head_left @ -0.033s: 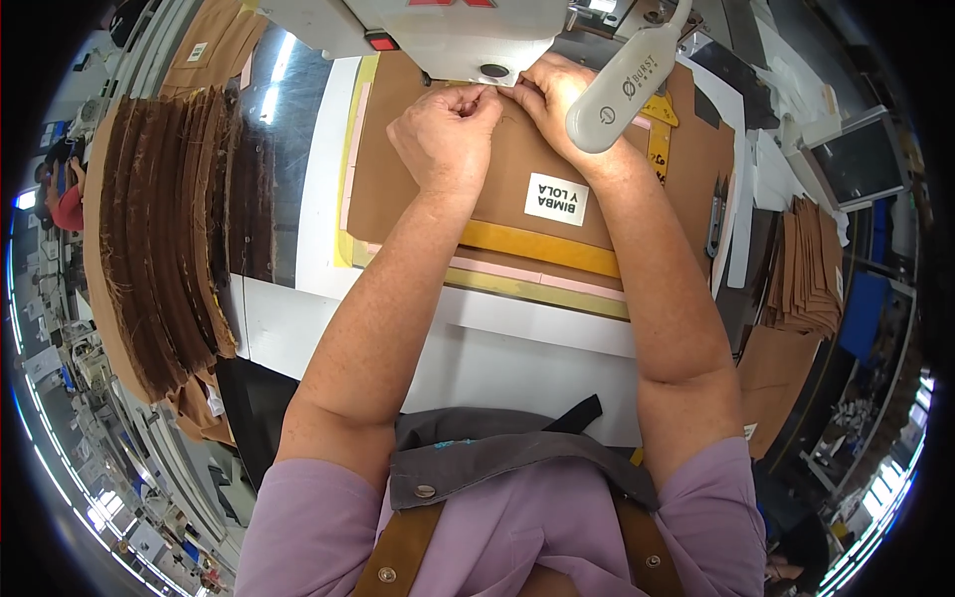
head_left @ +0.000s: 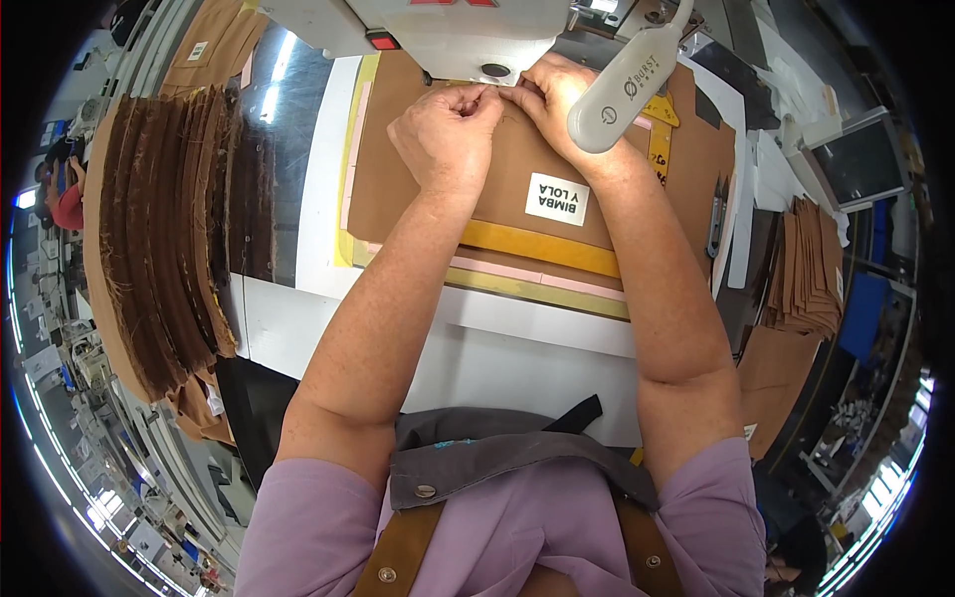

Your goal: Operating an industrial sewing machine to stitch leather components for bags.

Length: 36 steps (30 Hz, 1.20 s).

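Note:
Both of my hands meet just under the head of a white sewing machine (head_left: 468, 40). My left hand (head_left: 448, 129) is closed, thumb and fingertips pinched together; what lies between them is too small to make out. Beside it my right hand (head_left: 552, 95) is also closed, its fingertips bent in next to the left ones, with their grip partly hidden by the machine. Beneath them lies a flat brown panel (head_left: 418, 189) with a white printed label (head_left: 556, 200) on it. A yellow strip (head_left: 537, 248) runs along its near edge, over a pink and pale yellow-green edged template.
A tall stack of brown pieces (head_left: 164, 239) stands at the left. A lamp (head_left: 622, 95) hangs above my right wrist. At the right are a yellow ruler (head_left: 659, 139), dark snips (head_left: 715, 219), more brown pieces (head_left: 808, 269) and a screen (head_left: 856, 159). A person (head_left: 68, 204) is far left.

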Motion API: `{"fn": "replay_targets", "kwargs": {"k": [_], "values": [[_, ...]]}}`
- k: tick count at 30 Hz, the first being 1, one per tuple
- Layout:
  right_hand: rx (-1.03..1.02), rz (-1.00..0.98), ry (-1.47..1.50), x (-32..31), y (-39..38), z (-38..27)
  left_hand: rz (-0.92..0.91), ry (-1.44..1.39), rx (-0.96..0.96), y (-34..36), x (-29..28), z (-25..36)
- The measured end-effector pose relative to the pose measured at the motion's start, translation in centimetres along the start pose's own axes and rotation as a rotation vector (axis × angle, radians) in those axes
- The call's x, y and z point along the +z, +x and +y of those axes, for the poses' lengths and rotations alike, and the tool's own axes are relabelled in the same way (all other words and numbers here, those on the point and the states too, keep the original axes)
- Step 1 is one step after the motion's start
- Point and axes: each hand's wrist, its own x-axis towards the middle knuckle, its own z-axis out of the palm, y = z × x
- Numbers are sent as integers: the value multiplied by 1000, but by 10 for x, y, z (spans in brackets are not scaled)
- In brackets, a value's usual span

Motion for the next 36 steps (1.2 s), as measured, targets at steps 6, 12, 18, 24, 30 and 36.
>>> {"fn": "replay_targets", "kwargs": {"k": [6,12,18,24,30,36], "values": [[-14,25,-6,2,-1,0,-9,16,10,0,0,1],[14,16,-16,1,0,-3,-14,40,26,0,-2,0],[-1,35,43,2,0,-4,-2,18,-2,0,-2,1],[-2,35,43,2,0,-4,-2,28,45,1,-2,-1],[46,10,-5,3,-1,-3,3,23,30,0,-1,0],[101,0,80,1,-2,-5,-7,31,7,0,-3,1]]}}
